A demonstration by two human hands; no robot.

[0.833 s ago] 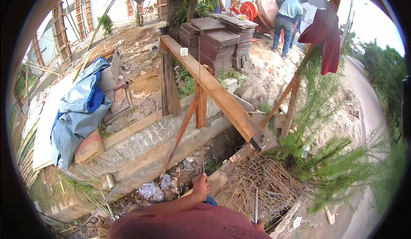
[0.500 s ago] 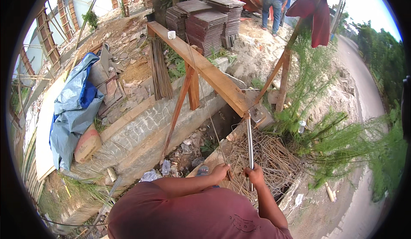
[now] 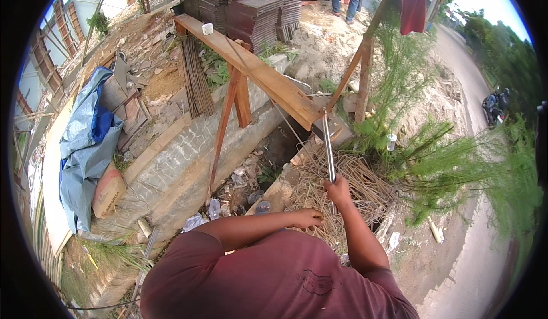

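Observation:
My right hand [image 3: 338, 191] is closed around a shiny metal pipe [image 3: 328, 142]. The pipe's far end meets the near end of a long wooden beam [image 3: 257, 70]. Low and to the left of it, my left hand [image 3: 308, 218] is curled over a heap of bent steel rods [image 3: 354, 190]; whatever its fingers hold is too small to make out. A thin steel rod [image 3: 290, 126] slants down beside the beam toward the heap.
Wooden legs [image 3: 225, 130] prop the beam over a littered ditch. Stacked roof tiles [image 3: 254, 19] and straight steel rods [image 3: 196, 79] lie beyond. A blue tarp [image 3: 85, 142] is left; feathery branches [image 3: 445, 159] and a road with a motorcycle [image 3: 495, 106] are right.
My right hand and the pipe have moved forward, the hand gripping higher. My left hand has shifted slightly right, away from the thin rod's earlier line. The motorcycle has come into view.

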